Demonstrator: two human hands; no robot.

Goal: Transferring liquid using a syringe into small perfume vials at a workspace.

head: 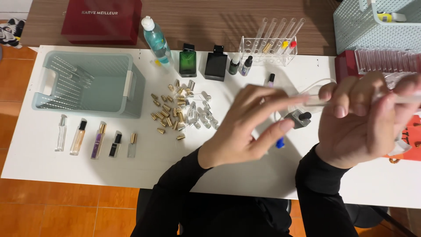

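My right hand (364, 120) is raised over the right side of the white table (87, 169) and grips a thin clear tube or pipette (405, 99) held sideways. My left hand (247, 127) reaches toward its tip, thumb and forefinger pinched near the tube's end; whether they touch it is blurred. Below the hands stands a small grey bottle with a black dropper cap (299, 118), and a blue cap (280, 143) lies by it. A curved clear tube (318, 83) loops behind the hands.
A heap of gold and clear spray caps (177, 112) lies mid-table. Several slim perfume vials (96, 140) lie front left beside a pale green basket (83, 83). Green (187, 61) and black (216, 63) bottles, a spray bottle (156, 41) and a test-tube rack (272, 48) line the back edge.
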